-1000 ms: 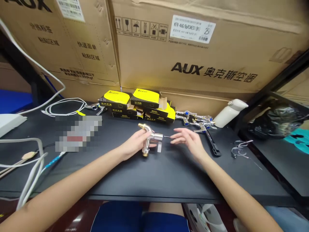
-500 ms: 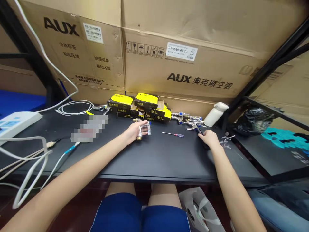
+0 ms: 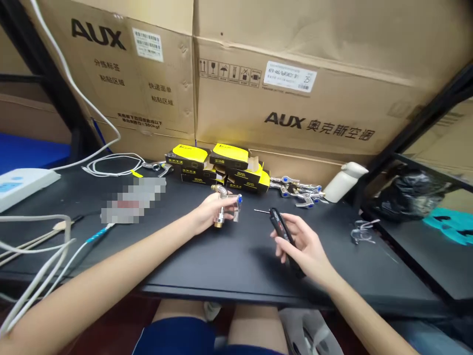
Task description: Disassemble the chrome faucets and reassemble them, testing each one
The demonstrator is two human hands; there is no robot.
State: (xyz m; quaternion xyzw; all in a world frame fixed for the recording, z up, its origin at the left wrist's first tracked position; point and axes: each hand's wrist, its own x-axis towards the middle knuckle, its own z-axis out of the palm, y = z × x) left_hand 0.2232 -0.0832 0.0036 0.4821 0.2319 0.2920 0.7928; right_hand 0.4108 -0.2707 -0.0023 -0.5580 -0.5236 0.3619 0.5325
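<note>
My left hand (image 3: 213, 212) is closed around a chrome tap (image 3: 220, 217), which has brass threaded ends and a lever handle marked with a blue dot. To the right, my right hand (image 3: 301, 241) grips a long black tool (image 3: 283, 224) with lettering on its side, raised above the black table; its exact kind is unclear. Behind that tool lies a screwdriver (image 3: 261, 211), with only its metal shaft showing and its handle hidden. Several more chrome taps (image 3: 297, 190) with blue-marked levers lie in a pile toward the back right.
Several yellow-and-black boxes (image 3: 229, 157) are stacked at the back, against large cardboard cartons (image 3: 229, 113). A white bottle (image 3: 344, 182) leans by the tap pile. Clear tangled items (image 3: 364, 231) lie at right. White cables (image 3: 62, 246) and a power strip (image 3: 27, 185) occupy the left side.
My right hand has moved left toward the middle and lifted the black tool from beside the tap pile. My left hand still holds the tap. The view has shifted slightly.
</note>
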